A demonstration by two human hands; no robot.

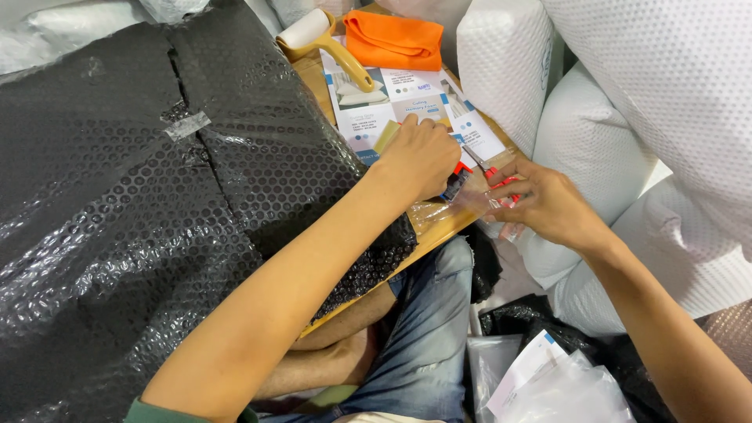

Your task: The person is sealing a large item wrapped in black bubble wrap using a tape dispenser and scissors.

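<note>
Her left hand (419, 157) was clenched on a tape roll (387, 136) above the leaflets (368, 110), while the right hand (544, 202) pinched clear tape (470, 200) beside red scissors (493, 174).

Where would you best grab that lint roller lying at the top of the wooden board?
Probably by the tan handle of the lint roller. It is slim, bare and juts down-right from the white roll over the printed sheets, so fingers could close across it from above. The orange cloth lies close on the right, so the side toward the black bubble wrap looks freer.
</note>
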